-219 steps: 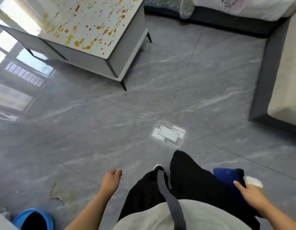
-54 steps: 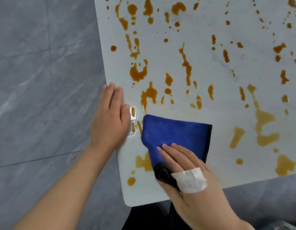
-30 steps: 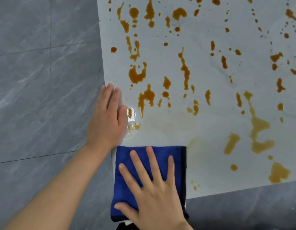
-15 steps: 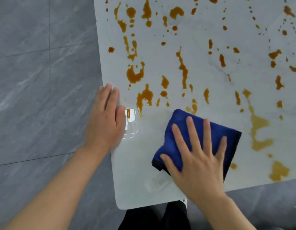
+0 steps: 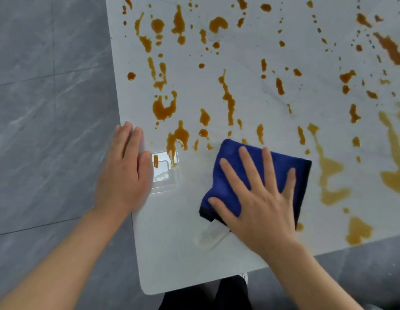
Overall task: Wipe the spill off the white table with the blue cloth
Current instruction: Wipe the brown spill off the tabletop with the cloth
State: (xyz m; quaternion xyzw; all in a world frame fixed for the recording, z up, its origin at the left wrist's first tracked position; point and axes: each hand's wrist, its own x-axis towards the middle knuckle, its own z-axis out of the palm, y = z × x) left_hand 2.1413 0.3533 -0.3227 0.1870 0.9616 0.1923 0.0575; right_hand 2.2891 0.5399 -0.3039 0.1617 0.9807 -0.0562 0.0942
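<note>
Now, cloth: the blue cloth (image 5: 233, 184) is pressed flat under the spread-fingered right hand (image 5: 259, 202).
Left hand (image 5: 125, 173): laid flat, fingers together, on the white table (image 5: 172, 253) edge.
Spill (image 5: 165, 108): orange blots are seen farther off.

Our view bright and even, a glare patch on the table (image 5: 165, 168), slight blur, wide-angle bending.

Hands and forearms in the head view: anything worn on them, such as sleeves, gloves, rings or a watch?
Both forearms are bare to the frame edge, no sleeves showing. The left hand and right hand have no gloves, rings, watch or bracelet in sight. Nails are short and unpainted.
</note>
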